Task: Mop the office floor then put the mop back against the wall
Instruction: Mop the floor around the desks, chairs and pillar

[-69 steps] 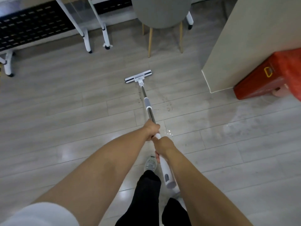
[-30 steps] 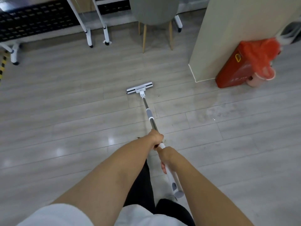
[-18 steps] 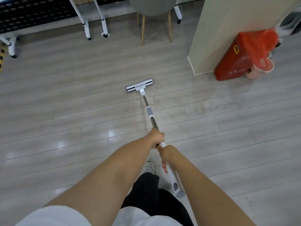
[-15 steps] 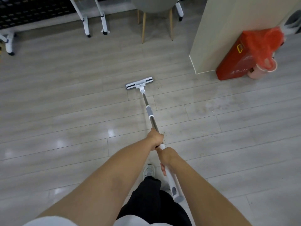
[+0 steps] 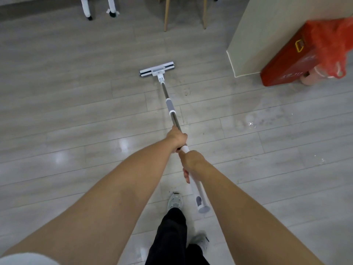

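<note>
The grey plank floor point(image 5: 76, 111) fills your view, glossy at the left, with dull smears and white specks at the right. A pale wall corner point(image 5: 254, 35) stands at the upper right, its top cut off. A red box point(image 5: 286, 62) sits against it, partly covered by a red plastic bag point(image 5: 332, 41). Something pink under the bag is too hidden to name. The mop point(image 5: 171, 109) runs away from you, and its flat white mop head point(image 5: 157, 69) lies on the floor well ahead of your feet, left of the wall corner. Your left hand point(image 5: 177, 137) is wrapped round the dark shaft. Your right hand point(image 5: 192, 161) grips the white handle just behind it, fingers curled underneath. Only the legs of a chair point(image 5: 166, 14) show at the top edge. One grey shoe point(image 5: 174, 200) is clear; the other is blurred.
</note>
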{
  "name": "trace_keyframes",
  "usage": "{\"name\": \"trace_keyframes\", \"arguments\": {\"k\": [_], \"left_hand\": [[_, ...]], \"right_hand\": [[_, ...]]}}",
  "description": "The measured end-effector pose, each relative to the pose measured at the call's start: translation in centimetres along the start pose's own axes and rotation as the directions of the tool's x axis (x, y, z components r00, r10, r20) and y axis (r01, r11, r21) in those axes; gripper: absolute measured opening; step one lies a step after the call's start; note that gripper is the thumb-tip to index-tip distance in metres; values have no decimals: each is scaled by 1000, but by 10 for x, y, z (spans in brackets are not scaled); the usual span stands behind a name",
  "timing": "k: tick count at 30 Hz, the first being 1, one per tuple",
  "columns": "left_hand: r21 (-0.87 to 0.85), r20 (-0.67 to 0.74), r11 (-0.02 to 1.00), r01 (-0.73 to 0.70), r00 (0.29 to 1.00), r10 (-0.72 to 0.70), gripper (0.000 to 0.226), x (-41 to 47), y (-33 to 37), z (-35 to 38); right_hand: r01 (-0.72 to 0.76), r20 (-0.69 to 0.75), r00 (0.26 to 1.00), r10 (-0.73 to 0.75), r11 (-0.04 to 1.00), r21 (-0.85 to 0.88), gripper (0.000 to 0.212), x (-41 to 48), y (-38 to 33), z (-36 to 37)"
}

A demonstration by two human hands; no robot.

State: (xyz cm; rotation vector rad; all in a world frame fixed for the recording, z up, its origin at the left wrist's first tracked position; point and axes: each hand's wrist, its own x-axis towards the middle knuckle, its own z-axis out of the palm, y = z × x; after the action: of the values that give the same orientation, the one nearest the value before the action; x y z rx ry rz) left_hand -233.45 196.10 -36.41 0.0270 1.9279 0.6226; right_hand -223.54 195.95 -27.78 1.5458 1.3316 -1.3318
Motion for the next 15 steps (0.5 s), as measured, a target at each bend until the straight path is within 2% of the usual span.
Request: {"name": "trace_keyframes", "arguments": {"k": [8, 15], "left_hand": [[57, -23, 998, 6, 1000, -5, 62, 1, -24, 24], [108, -6, 994, 2, 1000, -2, 63, -51, -75, 53]], "right_hand": [[53, -61, 997, -50, 997, 53, 43, 8, 37, 10], [-33, -9, 999, 33, 999, 37, 45, -13, 99, 34]]}}
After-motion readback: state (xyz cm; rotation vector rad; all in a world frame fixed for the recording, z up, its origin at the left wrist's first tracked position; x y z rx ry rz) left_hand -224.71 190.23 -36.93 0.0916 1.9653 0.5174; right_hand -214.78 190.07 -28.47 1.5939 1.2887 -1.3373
